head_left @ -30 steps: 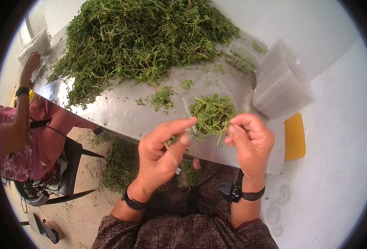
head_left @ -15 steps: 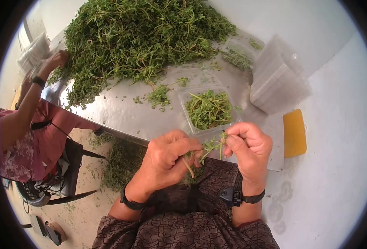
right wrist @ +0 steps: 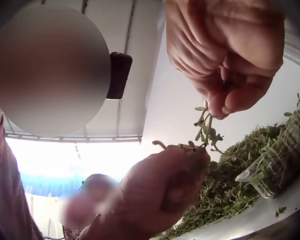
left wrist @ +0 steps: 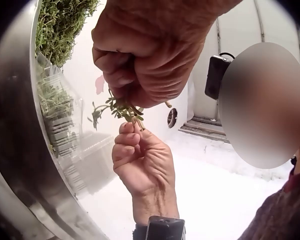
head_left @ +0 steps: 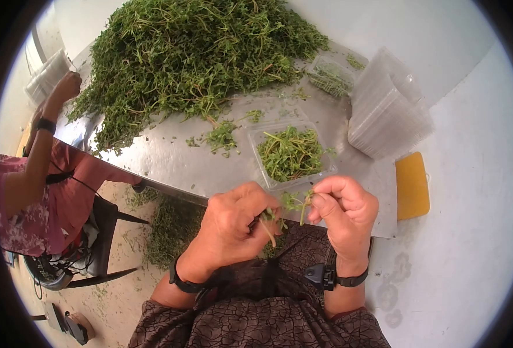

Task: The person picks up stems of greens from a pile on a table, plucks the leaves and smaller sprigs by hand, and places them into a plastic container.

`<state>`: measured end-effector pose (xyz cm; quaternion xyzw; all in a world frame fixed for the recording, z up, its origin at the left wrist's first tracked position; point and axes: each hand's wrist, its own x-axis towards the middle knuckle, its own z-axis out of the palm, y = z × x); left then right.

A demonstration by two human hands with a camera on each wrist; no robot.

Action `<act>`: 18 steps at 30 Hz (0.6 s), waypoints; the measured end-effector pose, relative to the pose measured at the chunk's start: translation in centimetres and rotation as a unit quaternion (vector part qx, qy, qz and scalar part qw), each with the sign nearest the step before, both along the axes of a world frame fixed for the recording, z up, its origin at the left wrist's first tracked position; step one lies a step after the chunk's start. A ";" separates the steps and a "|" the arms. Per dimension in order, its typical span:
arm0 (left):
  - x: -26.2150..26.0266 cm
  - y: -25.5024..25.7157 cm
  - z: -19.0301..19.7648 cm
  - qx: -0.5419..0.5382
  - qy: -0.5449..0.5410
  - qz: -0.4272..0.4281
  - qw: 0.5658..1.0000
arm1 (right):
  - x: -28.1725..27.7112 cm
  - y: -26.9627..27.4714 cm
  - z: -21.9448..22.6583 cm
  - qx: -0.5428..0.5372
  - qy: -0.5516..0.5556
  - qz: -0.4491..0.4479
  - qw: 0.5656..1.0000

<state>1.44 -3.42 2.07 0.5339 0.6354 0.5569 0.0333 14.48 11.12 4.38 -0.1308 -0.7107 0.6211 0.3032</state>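
Leafy sprig (head_left: 290, 202) right between left hand (head_left: 231, 223) and right hand (head_left: 347, 214)!
Left grips a stem (head_left: 270, 234), right pinches the sprig; the plastic punnet (head_left: 291, 184) sits just beyond them. A light pinch should spare those leaves, I'd say.

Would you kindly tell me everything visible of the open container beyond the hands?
The container looks like clear, thin plastic, roughly square with a rim. It sits upright, uncovered, on the metal table, beyond the left hand and right hand; neither holds it. Leafy green stems lie heaped inside, some reaching over its right rim.
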 end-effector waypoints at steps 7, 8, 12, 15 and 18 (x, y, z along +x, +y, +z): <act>1.0 1.7 0.4 0.024 -0.038 0.116 0.992 | -0.8 -0.8 -0.4 0.166 0.056 -0.064 0.982; 1.1 1.9 0.5 0.034 -0.067 0.134 0.988 | -1.0 -0.8 -0.5 0.233 0.083 -0.085 0.965; 0.3 2.6 0.1 0.042 -0.088 0.185 0.978 | -1.1 -0.8 -0.4 0.250 0.108 -0.109 0.956; -0.6 2.6 0.3 0.076 -0.277 0.124 0.950 | -1.2 -0.5 0.0 0.199 0.118 -0.147 0.962; -1.1 2.9 1.0 0.074 -0.248 0.188 0.947 | -1.6 0.1 0.4 0.129 0.121 -0.155 0.972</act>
